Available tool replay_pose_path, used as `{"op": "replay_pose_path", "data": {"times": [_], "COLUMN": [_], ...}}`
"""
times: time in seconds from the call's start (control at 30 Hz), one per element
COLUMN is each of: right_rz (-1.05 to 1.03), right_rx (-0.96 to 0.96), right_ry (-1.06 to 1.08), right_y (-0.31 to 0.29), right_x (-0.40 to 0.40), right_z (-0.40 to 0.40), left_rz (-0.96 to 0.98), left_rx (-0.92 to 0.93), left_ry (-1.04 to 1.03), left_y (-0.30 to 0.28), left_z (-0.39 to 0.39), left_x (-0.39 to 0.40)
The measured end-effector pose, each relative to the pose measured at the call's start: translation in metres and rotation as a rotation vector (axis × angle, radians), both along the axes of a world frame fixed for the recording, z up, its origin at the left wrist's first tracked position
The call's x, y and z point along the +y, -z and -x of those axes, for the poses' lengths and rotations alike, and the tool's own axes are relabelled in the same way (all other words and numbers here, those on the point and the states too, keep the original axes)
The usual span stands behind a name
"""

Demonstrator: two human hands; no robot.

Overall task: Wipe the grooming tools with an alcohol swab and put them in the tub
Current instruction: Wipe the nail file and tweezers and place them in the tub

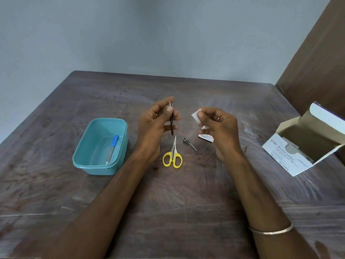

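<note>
Scissors [172, 156] w/ yellow handles lie on table [186, 202], nail clipper [189, 143] just right. Teal tub [99, 146] at left holds blue-handled file [112, 148]. Left hand [156, 124] pinches thin dark tool [172, 122]; right hand [218, 126] pinches white swab [196, 115].

file [112, 150] in teal tub [82, 161], scissors [173, 155] beside

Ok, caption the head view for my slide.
Left hand holds a slim tool, right hand a swab; tub beside.
</note>
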State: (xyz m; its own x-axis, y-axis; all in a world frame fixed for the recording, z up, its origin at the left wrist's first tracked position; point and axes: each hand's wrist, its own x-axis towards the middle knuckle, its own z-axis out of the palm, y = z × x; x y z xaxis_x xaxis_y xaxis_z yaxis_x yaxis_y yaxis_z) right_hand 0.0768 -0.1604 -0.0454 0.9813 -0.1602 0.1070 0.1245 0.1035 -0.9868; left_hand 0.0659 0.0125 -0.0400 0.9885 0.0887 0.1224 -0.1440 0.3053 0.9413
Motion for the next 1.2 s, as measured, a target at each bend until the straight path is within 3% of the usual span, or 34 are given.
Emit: {"op": "replay_pose_path", "data": {"times": [0.2, 0.53, 0.7, 0.87, 1.2], "right_rz": [-0.156, 0.062, 0.136, 0.073, 0.029], "right_rx": [0.018, 0.013, 0.001, -0.006, -0.026], "right_ry": [-0.165, -0.336, -0.242, -0.087, -0.080], "right_y": [-0.0018, -0.0029, -0.0010, -0.0028, -0.0026], "right_x": [0.0031, 0.0033, 0.0026, 0.0009, 0.0010], "right_z": [0.0020, 0.0072, 0.0048, 0.0021, 0.0017], "left_rz": [-0.014, -0.128, -0.150, -0.240, -0.351], "left_rx": [-0.009, -0.021, 0.026, 0.041, -0.012], "left_ry": [0.139, 0.251, 0.257, 0.224, 0.200], "left_y": [0.0033, 0.0061, 0.0011, 0.0039, 0.0066], "left_z": [0.0020, 0.0009, 0.0043, 0.0042, 0.0046], "left_x": [-0.0032, -0.0024, -0.0048, -0.0070, -0.0079]}}
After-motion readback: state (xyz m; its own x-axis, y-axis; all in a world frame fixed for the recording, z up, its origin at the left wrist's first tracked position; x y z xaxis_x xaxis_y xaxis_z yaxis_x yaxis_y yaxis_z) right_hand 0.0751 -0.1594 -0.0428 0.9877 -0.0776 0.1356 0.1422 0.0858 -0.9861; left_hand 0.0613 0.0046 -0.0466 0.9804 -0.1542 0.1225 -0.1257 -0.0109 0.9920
